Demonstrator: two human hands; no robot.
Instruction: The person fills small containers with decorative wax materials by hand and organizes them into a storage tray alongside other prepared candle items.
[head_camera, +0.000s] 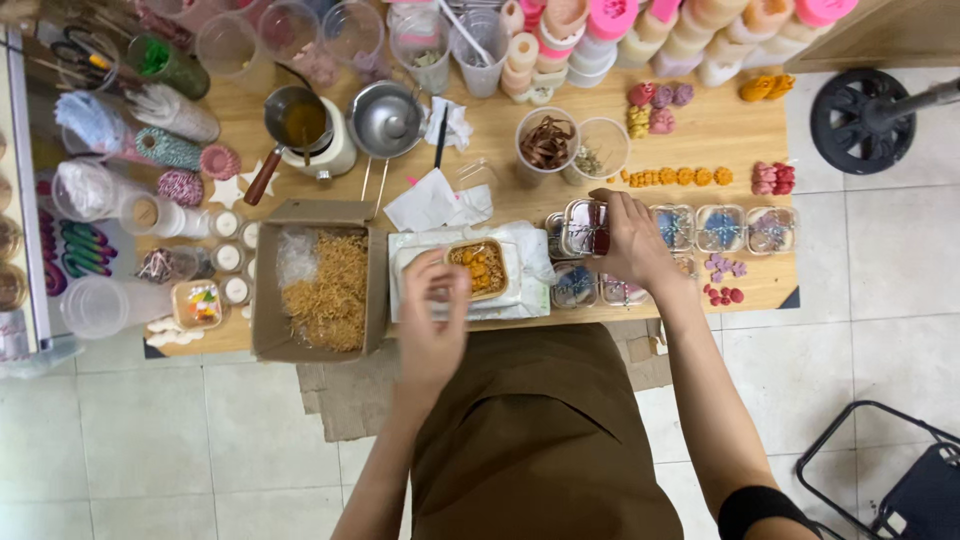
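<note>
Fingers of the left hand (432, 300) are held loosely curled and empty just left of the small rectangular clear box of orange pieces (479, 268), while a clear lidded box (585, 229) is gripped by the right hand (630, 240) further right.

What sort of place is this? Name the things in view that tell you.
Probably a small craft workshop, perhaps for candle or soap gifts: a melting pot on a wooden table, small coloured moulded shapes, and a cardboard box of shredded filler.
</note>
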